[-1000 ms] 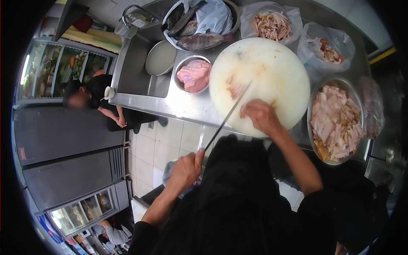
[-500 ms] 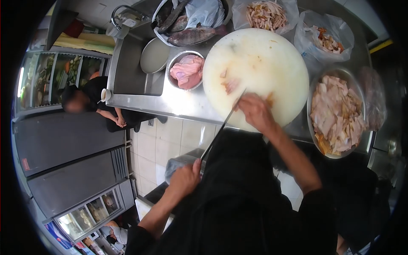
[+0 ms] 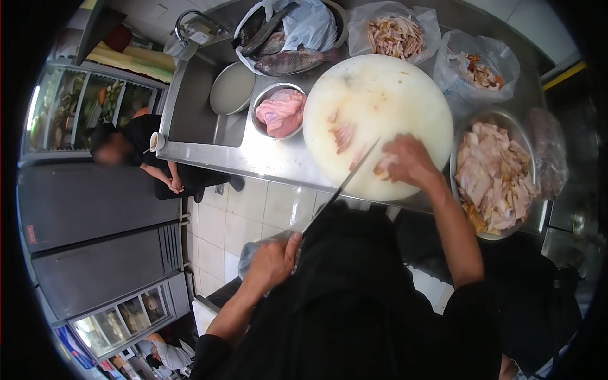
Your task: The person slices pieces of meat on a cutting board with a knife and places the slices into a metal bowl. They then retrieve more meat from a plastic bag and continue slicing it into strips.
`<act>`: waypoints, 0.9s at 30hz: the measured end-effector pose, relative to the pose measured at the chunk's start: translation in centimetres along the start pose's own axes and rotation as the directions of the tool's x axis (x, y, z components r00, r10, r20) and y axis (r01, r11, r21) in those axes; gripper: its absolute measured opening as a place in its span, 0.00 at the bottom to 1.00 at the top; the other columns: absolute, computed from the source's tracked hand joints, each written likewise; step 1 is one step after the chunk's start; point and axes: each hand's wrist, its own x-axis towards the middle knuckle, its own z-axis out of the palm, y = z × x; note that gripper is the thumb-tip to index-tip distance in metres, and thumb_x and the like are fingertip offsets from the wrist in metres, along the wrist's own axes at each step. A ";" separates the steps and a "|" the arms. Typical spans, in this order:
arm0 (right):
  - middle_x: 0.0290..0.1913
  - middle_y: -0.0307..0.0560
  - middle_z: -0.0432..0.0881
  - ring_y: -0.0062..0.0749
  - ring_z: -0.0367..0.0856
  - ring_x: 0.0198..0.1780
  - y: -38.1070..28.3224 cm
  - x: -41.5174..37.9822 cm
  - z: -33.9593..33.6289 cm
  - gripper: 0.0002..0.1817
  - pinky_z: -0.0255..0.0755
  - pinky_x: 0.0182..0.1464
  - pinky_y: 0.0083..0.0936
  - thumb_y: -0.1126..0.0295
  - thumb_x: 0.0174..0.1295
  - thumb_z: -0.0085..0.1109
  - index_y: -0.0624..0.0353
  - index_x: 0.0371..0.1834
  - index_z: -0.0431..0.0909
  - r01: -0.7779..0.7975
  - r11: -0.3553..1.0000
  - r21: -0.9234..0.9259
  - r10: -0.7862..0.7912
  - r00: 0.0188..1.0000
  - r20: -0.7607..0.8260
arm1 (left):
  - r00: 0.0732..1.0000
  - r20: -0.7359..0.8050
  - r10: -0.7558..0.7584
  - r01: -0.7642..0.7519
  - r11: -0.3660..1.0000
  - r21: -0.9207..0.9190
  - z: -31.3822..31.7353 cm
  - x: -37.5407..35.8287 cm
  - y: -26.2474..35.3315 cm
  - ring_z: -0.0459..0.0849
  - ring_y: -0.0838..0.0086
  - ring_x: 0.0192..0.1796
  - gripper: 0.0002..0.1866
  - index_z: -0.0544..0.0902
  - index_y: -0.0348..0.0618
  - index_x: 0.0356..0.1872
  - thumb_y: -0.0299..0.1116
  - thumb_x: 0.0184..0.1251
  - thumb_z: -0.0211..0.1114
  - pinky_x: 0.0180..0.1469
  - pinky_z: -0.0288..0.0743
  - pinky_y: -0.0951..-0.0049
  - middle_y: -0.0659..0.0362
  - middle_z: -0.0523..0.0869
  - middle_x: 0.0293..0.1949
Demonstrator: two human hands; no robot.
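Observation:
In my left hand point(image 3: 272, 261) is the handle of a long knife point(image 3: 342, 187), its blade slanting up over the near edge of the round white cutting board point(image 3: 373, 82). My right hand point(image 3: 408, 158) is on the board just right of the blade tip, fingers curled over a small piece of meat point(image 3: 382, 168) and slightly blurred. Cut strips of meat point(image 3: 342, 137) lie on the board left of the blade. To the right stands a metal tray point(image 3: 454, 171) heaped with sliced pale meat point(image 3: 494, 171).
Raw pink meat point(image 3: 282, 114) fills a bowl beside the board. Behind are a basin of whole fish point(image 3: 291, 62) and two plastic bags of cut meat point(image 3: 396, 36), point(image 3: 481, 71). A sink point(image 3: 190, 101) is at left. A person point(image 3: 142, 142) sits beyond the counter's edge.
My right hand has moved right and slightly down, away from the knife's tip, and now covers a meat piece. More cut meat shows beside the blade. The left hand keeps its hold.

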 end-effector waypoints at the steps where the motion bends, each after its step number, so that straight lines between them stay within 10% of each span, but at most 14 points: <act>1: 0.47 0.49 0.84 0.47 0.78 0.57 -0.2 0.2 0.0 0.15 0.70 0.61 0.41 0.70 0.51 0.65 0.58 0.43 0.88 -0.027 1.000 -0.011 0.027 0.999 0.030 | 1.000 0.006 -0.003 0.002 0.999 0.035 0.2 0.0 -0.3 0.88 0.40 0.40 0.37 0.86 0.31 0.30 0.56 0.85 0.45 0.51 0.79 0.48 0.37 0.85 0.23; 8: 0.48 0.51 0.84 0.49 0.79 0.55 -3.2 2.2 -1.9 0.13 0.70 0.59 0.42 0.69 0.55 0.69 0.60 0.43 0.87 -0.114 0.971 0.211 0.064 0.971 0.230 | 0.990 -0.141 -0.021 0.013 0.998 -0.059 0.8 1.6 -1.8 0.85 0.32 0.41 0.36 0.85 0.29 0.30 0.55 0.84 0.48 0.50 0.77 0.44 0.31 0.85 0.29; 13: 0.44 0.53 0.86 0.52 0.83 0.48 -2.6 3.3 2.7 0.11 0.75 0.55 0.41 0.72 0.56 0.71 0.61 0.43 0.88 0.333 0.928 0.166 -0.264 0.904 -0.337 | 0.981 -0.188 0.043 -0.049 0.998 -0.030 1.6 2.2 -2.7 0.83 0.30 0.40 0.39 0.84 0.28 0.31 0.60 0.84 0.44 0.45 0.76 0.44 0.30 0.83 0.28; 16: 0.41 0.54 0.87 0.51 0.84 0.46 -2.6 2.2 3.7 0.06 0.78 0.51 0.41 0.76 0.56 0.69 0.62 0.37 0.88 0.300 0.942 0.152 -0.190 0.846 -0.498 | 0.989 -0.146 -0.013 0.009 0.999 -0.032 0.5 1.5 -1.5 0.84 0.30 0.42 0.34 0.84 0.30 0.31 0.55 0.84 0.49 0.49 0.76 0.41 0.30 0.85 0.32; 27: 0.40 0.48 0.87 0.44 0.85 0.47 -3.5 1.6 6.3 0.05 0.81 0.49 0.35 0.83 0.53 0.63 0.63 0.30 0.86 0.343 0.939 0.031 -0.265 0.777 -0.571 | 0.995 -0.086 0.050 -0.036 0.986 0.160 -2.0 0.3 -1.2 0.86 0.34 0.38 0.33 0.83 0.32 0.31 0.55 0.84 0.49 0.44 0.79 0.42 0.33 0.85 0.27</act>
